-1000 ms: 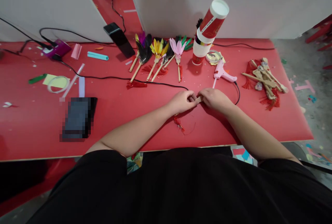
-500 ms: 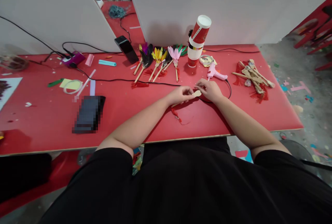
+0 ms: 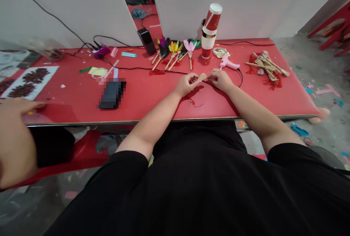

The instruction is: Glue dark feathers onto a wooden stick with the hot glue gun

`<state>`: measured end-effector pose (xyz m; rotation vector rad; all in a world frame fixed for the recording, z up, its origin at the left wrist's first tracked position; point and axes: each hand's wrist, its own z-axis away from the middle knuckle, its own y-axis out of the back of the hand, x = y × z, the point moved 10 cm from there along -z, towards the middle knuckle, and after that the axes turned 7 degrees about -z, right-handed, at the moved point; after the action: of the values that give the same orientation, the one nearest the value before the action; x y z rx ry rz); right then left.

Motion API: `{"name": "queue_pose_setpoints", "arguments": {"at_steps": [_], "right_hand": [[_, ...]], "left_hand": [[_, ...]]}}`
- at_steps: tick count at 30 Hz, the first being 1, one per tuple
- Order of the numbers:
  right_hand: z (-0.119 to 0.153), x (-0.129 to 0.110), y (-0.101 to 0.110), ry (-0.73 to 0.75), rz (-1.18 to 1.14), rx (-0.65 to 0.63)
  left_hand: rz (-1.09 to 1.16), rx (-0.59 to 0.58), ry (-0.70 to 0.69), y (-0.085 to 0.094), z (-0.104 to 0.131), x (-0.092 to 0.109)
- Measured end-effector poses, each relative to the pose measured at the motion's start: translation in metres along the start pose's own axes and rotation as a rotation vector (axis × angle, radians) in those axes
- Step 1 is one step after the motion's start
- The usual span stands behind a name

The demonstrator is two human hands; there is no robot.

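Note:
A small beige stick with a rounded, paddle-like end point(image 3: 202, 77) is pinched in my left hand point(image 3: 187, 84), and a red tassel point(image 3: 191, 101) lies on the table below that hand. Just right of the stick's end is my right hand point(image 3: 221, 79), its fingers drawn together; what they hold, if anything, is too small to tell. Beyond my right hand rests a pink glue gun point(image 3: 229, 62) with a black cord. Feathered sticks point(image 3: 175, 49) in yellow, pink and black lie behind my left hand. A pile of beige sticks with red tassels point(image 3: 265, 67) sits to the right.
Stacked red and white cups point(image 3: 210, 32) stand near the wall, with a roll of tape point(image 3: 219, 52) beside them. Further left are a black phone point(image 3: 147, 41), a dark pixelated object point(image 3: 112, 94) and a purple power adapter point(image 3: 101, 51). Another person's arm point(image 3: 16, 137) reaches in at left.
The view has shifted left, and another person's arm has come in at the left edge. The stick's rounded end now tilts upward, and my right hand is slightly apart from it.

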<state>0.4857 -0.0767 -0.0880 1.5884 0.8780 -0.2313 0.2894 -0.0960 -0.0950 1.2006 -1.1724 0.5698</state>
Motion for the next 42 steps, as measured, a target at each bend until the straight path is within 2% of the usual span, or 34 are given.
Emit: {"name": "queue_pose_setpoints", "arguments": {"at_steps": [4,7,11,16,20,29,37,42], "right_hand": [[-0.001,0.006,0.004,-0.063,-0.035,0.028],[-0.003,0.013,0.003,-0.107,-0.056,0.023],[-0.002,0.018,0.001,-0.088,-0.07,0.021],[0.002,0.019,0.003,-0.047,-0.113,0.045],[0.002,0.018,0.008,-0.086,-0.131,0.083],[0.018,0.013,0.014,-0.122,-0.166,0.088],[0.025,0.024,0.008,-0.15,-0.132,0.09],[0.022,0.028,0.004,-0.146,-0.063,0.069]], "left_hand": [[-0.074,0.104,-0.005,0.01,0.018,0.0],[-0.089,0.092,-0.013,0.008,0.023,-0.003],[-0.089,0.076,-0.059,0.007,0.025,-0.006],[-0.131,0.166,-0.06,0.019,0.029,-0.008],[-0.128,0.202,-0.078,0.025,0.033,-0.004],[-0.277,0.191,0.037,0.029,0.041,-0.005],[-0.178,0.168,0.036,0.03,0.035,-0.016],[-0.11,0.225,0.015,0.035,0.032,-0.025]]}}
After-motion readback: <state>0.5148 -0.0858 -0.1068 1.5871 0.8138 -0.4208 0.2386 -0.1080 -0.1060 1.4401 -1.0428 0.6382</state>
